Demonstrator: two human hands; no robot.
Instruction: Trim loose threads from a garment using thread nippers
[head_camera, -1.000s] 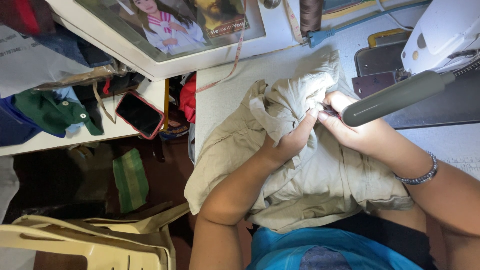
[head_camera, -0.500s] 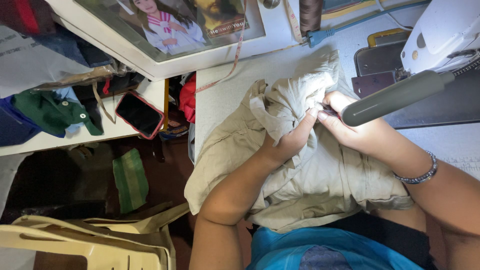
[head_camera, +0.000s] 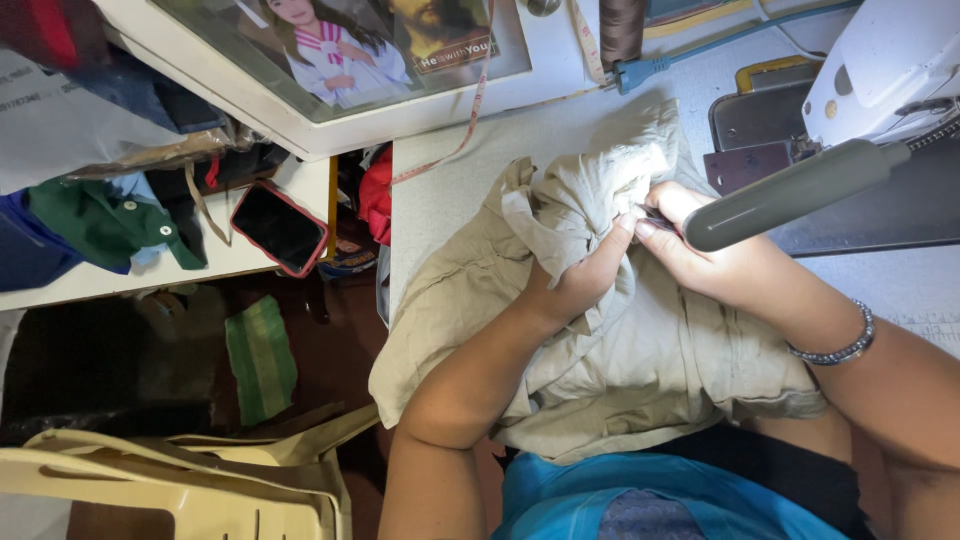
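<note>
Fingers of both hands are meeting on 1 bunched spot of a beige garment (head_camera: 610, 370), which is lying crumpled across the near edge of the white sewing table (head_camera: 450, 190) and spilling down onto the person's lap. The left hand (head_camera: 578, 283) is gripping a raised fold of the cloth, thumb and fingers closed narrowly around it. The right hand (head_camera: 705, 255), with a beaded bracelet (head_camera: 835, 350) at the wrist, is pinching the same fold from the other side; something small and dark is showing at its fingertips, too small to name. A grey lamp arm (head_camera: 790, 195) is crossing just above the right hand and hiding part of its fingers. Behind them the white sewing machine (head_camera: 890, 60) is standing at the table's far right, well apart from the fold. A measuring tape (head_camera: 470, 120) is trailing over the table's far edge, and a red-cased phone (head_camera: 280, 228) is lying on a lower shelf to the left beside a green garment (head_camera: 100, 225). For fine work like this, the left hand should probably be keeping the fold taut and still while the right is working in small motions, with the loose bulk of the cloth staying supported on the lap so that its weight is not dragging the pinched spot away.
</note>
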